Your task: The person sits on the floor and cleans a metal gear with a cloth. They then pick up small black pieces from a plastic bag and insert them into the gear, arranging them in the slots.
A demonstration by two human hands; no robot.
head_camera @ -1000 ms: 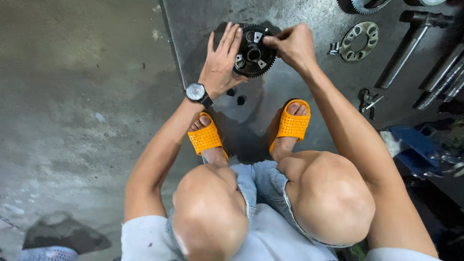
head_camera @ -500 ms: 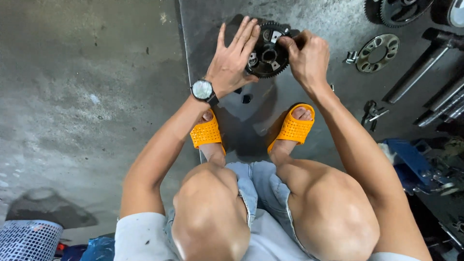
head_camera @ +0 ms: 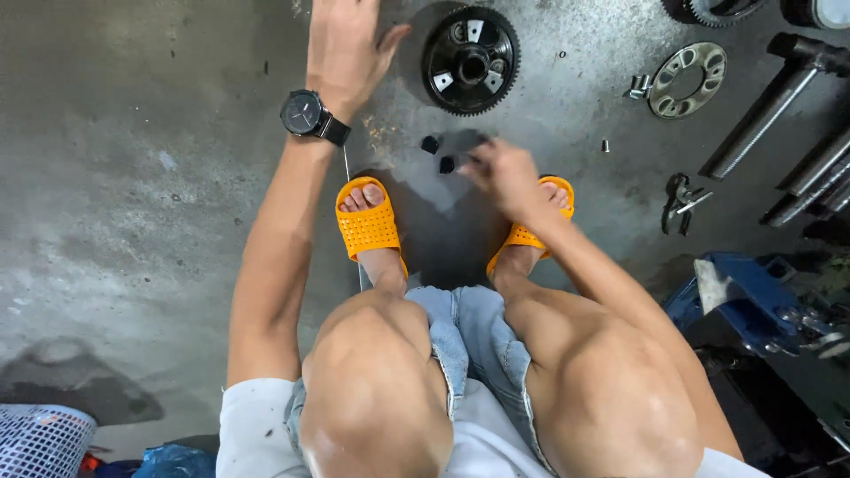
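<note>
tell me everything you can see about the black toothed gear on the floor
The black toothed gear lies flat on the grey concrete floor, face up. It looks like dark metal, round, with fine teeth around its rim, a central hub hole and several pale metal blocks set in pockets around the hub. Nothing touches it: the left hand is spread beside it, and the right hand is lower down at small black pieces.

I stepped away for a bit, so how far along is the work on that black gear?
Looks done: the black gear lies flat on the floor, untouched by either hand. In hand: the right hand reaches the small black pieces below it; its grip is blurred. The left hand hovers open nearby. Left: those pieces remain loose on the floor.
</note>
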